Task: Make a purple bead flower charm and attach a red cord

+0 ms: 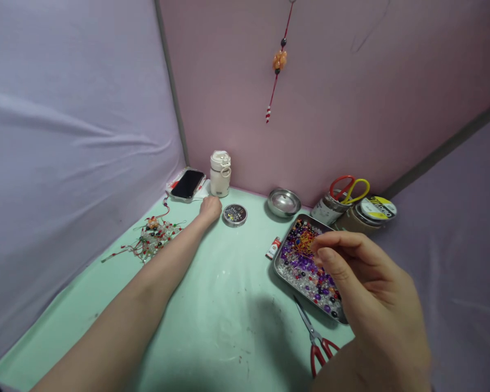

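My left hand [211, 210] is stretched far out over the table, its fingers curled in and mostly hidden from me. It lies just in front of a cream bottle [220, 177], beside a round dark-topped case [234, 215]. A bit of white paper or tissue [204, 190] shows behind the knuckles. Closer to me, my right hand [367, 288] is raised in front of a metal tray [283, 275] of mixed beads [310, 272]. Its thumb and forefinger come together in a pinch; whatever is between them is too small to make out.
Beaded strings [155, 239] lie in a heap at left, below a phone [188, 184]. Red-handled scissors [314, 335] rest near the tray. A steel bowl [283, 202], a small red-white packet [273, 247], a can with scissors [329, 207] and a thread spool [378, 209] stand behind. A beaded cord [280, 60] hangs on the wall.
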A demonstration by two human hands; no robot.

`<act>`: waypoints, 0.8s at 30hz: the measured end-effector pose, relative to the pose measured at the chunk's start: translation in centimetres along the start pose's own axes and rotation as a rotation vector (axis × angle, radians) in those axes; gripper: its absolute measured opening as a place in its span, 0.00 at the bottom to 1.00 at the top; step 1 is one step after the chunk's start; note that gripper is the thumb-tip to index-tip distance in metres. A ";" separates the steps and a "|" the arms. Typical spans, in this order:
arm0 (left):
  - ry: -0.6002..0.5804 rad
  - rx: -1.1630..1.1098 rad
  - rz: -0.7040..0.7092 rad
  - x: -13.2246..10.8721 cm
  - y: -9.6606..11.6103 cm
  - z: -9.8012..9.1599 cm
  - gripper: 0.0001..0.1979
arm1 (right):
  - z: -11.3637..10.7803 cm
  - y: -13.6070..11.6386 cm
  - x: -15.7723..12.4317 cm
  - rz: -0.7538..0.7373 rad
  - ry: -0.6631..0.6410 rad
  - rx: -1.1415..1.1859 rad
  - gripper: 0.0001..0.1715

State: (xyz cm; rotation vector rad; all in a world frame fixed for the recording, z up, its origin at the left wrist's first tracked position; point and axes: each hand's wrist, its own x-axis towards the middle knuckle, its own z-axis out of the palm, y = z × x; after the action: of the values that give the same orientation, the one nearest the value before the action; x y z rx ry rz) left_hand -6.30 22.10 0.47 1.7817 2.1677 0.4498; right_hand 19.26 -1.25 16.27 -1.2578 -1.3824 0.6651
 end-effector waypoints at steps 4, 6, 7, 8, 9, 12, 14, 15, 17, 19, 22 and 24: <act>-0.028 -0.121 0.001 -1.0 -1.3 -1.1 0.10 | -0.1 0.0 0.0 -0.005 0.007 0.010 0.06; -0.046 -0.192 0.002 -2.0 -2.2 -2.1 0.09 | -0.2 0.1 0.0 -0.007 0.007 0.015 0.06; -0.063 -0.230 0.003 -2.7 -2.6 -2.6 0.09 | -0.2 0.1 -0.1 -0.010 0.005 0.018 0.06; -0.089 -0.268 0.008 -3.4 -3.0 -3.3 0.08 | -0.2 0.1 -0.2 -0.013 0.001 0.020 0.06; -0.121 -0.305 0.016 -4.1 -3.4 -4.0 0.08 | -0.3 0.0 -0.2 -0.018 -0.001 0.024 0.06; -0.204 -0.394 0.037 -6.2 -4.0 -6.2 0.09 | -0.4 -0.1 -0.5 -0.025 0.002 0.028 0.06; -0.244 -0.455 0.048 -7.4 -4.1 -7.6 0.10 | -0.4 -0.3 -0.7 -0.021 0.011 0.024 0.07; -0.277 -0.514 0.062 -7.9 -4.1 -8.2 0.10 | -0.5 -0.3 -0.8 -0.020 0.015 0.022 0.07; -0.319 -0.585 0.097 -8.7 -3.9 -9.1 0.10 | -0.5 -0.4 -0.8 -0.028 0.020 0.019 0.06; -0.347 -0.611 0.122 -9.4 -3.5 -9.5 0.09 | -0.6 -0.3 -0.9 -0.044 0.019 0.015 0.06; -0.412 -0.595 0.156 -10.7 -2.2 -9.4 0.07 | -0.8 -0.2 -1.0 -0.053 0.018 0.011 0.08; -0.462 -0.569 0.181 -11.7 -1.2 -9.1 0.06 | -1.0 -0.2 -1.1 -0.054 0.016 0.012 0.08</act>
State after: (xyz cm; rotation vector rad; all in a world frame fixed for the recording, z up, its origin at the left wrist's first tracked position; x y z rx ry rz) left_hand -8.99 9.91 8.60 1.5627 1.3963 0.5604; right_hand 19.99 -2.54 16.31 -1.2098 -1.3919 0.6244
